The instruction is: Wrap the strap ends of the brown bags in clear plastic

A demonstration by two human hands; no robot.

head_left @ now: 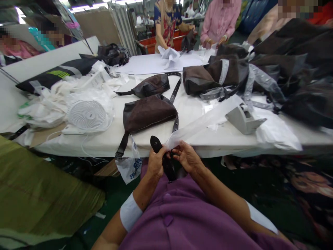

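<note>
My left hand [156, 162] is closed on a dark strap [155, 142] with a pointed end and eyelets, held upright at the table's front edge. Between my hands runs a long strip of translucent white wrapping [203, 121], stretching up to a grey tape dispenser [243, 118]. My right hand [187, 158] pinches the near end of this strip beside the strap. Just beyond my hands lies a dark brown shoulder bag [149, 113] with black ends and a buckled strap. A second brown bag [152, 85] rests behind it.
A white fan [87, 114] and crumpled plastic [54, 100] occupy the table's left. Brown bags [223, 71] are heaped at right, near white sheets [277, 132]. Two people work across the table; others are at the sides. A green sack [39, 187] stands at lower left.
</note>
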